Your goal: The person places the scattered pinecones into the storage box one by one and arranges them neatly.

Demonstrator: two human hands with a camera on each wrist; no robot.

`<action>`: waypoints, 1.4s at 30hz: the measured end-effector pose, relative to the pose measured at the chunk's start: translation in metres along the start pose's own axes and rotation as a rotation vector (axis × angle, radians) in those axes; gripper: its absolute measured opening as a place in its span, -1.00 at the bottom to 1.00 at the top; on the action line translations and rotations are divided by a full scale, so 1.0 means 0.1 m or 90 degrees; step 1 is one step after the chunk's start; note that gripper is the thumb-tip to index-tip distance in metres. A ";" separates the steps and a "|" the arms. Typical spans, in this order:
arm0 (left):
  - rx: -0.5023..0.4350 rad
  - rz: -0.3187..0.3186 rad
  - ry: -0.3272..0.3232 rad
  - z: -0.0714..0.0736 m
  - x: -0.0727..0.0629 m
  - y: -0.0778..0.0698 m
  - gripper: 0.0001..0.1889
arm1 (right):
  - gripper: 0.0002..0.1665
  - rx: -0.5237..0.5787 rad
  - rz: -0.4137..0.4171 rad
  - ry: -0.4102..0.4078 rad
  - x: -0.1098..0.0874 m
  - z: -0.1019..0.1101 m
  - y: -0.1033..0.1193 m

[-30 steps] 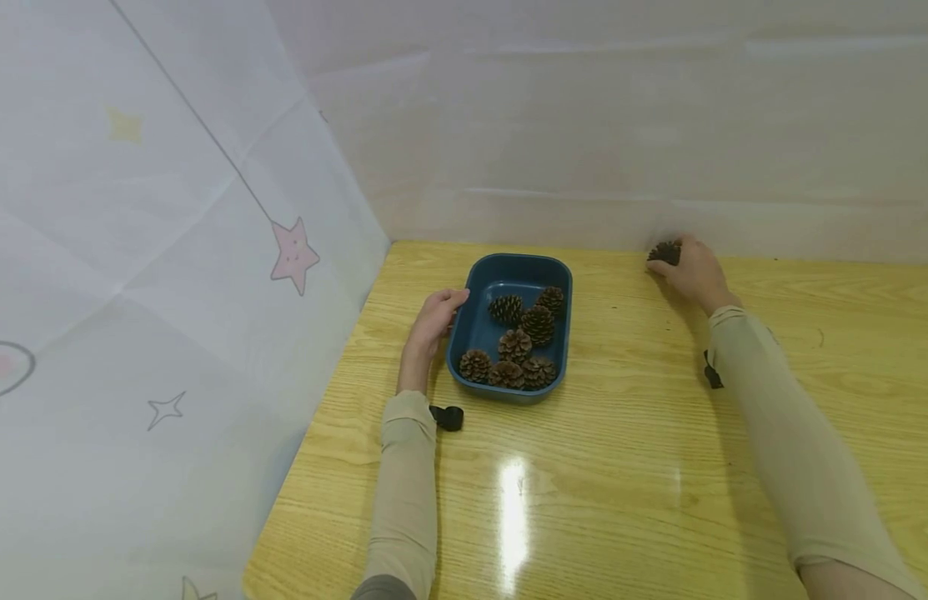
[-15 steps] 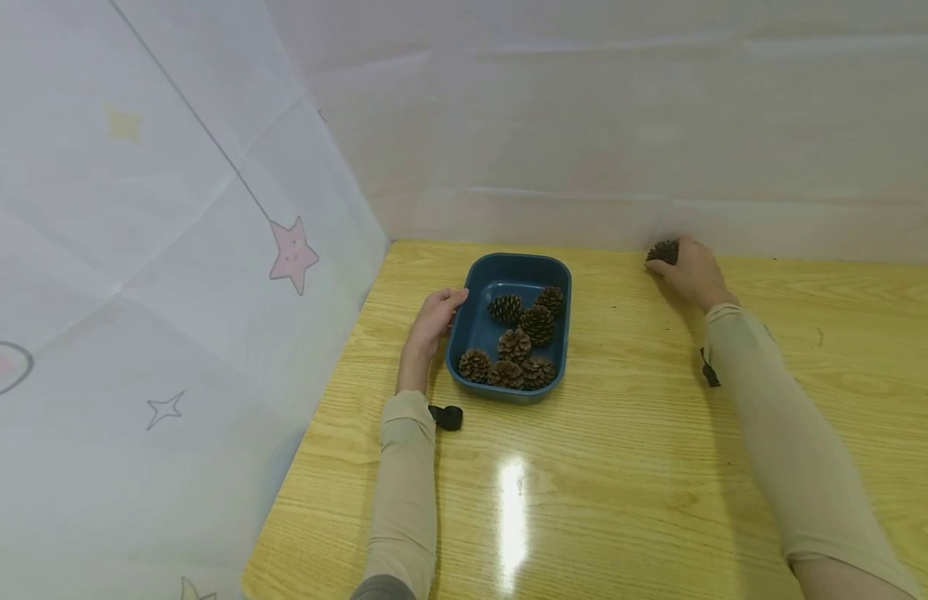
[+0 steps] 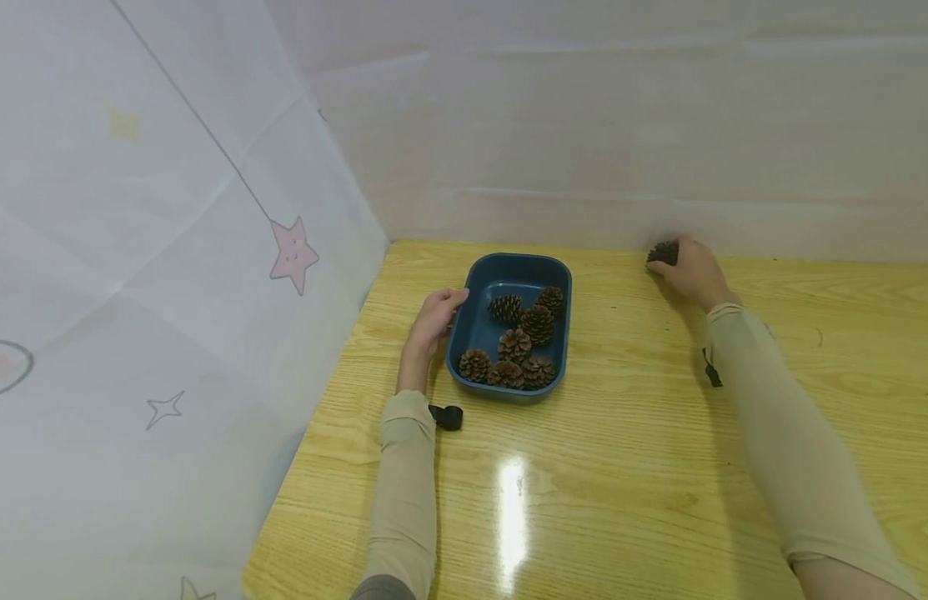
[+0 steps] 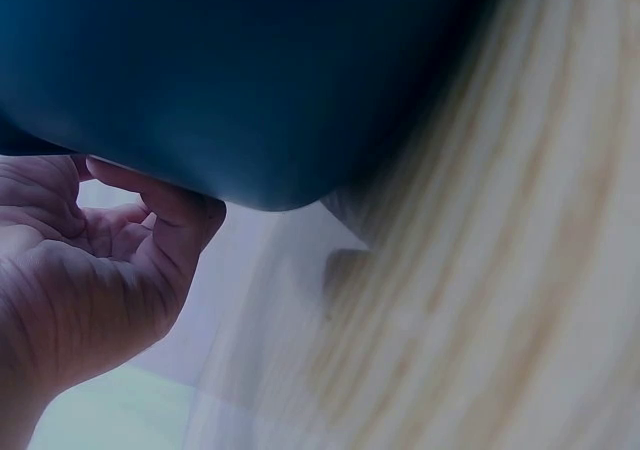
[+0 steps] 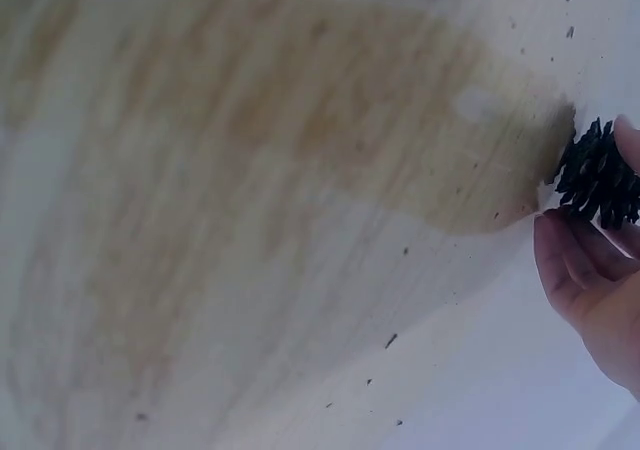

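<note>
A dark blue rectangular tub (image 3: pixel 481 332) stands on the wooden table, with several brown pine cones (image 3: pixel 514 344) inside, mostly toward its near end. My left hand (image 3: pixel 433 315) grips the tub's left side, thumb at the rim. From below, the left wrist view has its curled fingers (image 4: pixel 178 215) against the tub's outer wall. Over by the table's back edge, my right hand (image 3: pixel 694 271) holds a single pine cone (image 3: pixel 662 253) between thumb and fingers. That cone's dark scales (image 5: pixel 598 175) show at the right border of the right wrist view.
Behind the table (image 3: pixel 621 467) hangs a pale sheet (image 3: pixel 569 125), right at the back edge. Another white sheet with printed stars (image 3: pixel 293 256) runs along the left side. Small dark specks (image 5: pixel 391 341) dot the tabletop near the right hand.
</note>
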State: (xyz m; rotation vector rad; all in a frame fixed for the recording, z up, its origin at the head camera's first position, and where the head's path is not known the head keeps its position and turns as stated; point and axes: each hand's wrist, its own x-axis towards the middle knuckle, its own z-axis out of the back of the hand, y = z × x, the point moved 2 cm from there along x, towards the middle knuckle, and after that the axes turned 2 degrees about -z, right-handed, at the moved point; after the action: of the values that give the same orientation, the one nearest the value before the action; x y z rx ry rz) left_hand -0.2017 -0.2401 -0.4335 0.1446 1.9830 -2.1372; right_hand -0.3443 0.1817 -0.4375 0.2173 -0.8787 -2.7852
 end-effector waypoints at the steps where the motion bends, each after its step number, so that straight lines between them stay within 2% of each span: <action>1: 0.000 0.000 0.002 -0.01 0.00 0.00 -0.54 | -0.13 -0.002 0.003 0.004 0.00 0.01 -0.01; 10: -0.003 -0.009 0.007 -0.03 0.00 -0.04 -0.53 | -0.13 0.000 0.024 0.010 -0.06 0.10 0.00; 16: -0.003 0.001 0.009 -0.03 0.00 -0.05 -0.53 | -0.12 -0.002 0.038 -0.004 -0.10 0.10 0.02; 27: -0.004 0.006 0.003 -0.03 -0.01 -0.05 -0.54 | -0.06 0.020 0.037 -0.001 -0.17 0.12 0.06; 33: -0.005 0.006 0.001 -0.03 -0.01 -0.04 -0.55 | -0.08 0.038 0.055 -0.012 -0.23 0.15 0.16; 42: 0.000 0.007 0.002 -0.02 -0.01 -0.04 -0.53 | -0.12 0.025 0.099 -0.048 -0.37 0.23 0.45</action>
State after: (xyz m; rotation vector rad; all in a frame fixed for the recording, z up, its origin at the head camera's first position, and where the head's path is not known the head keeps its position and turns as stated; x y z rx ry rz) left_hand -0.2022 -0.2375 -0.4296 0.1573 1.9790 -2.1319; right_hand -0.3059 0.1675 -0.3898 0.0467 -0.9269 -2.6485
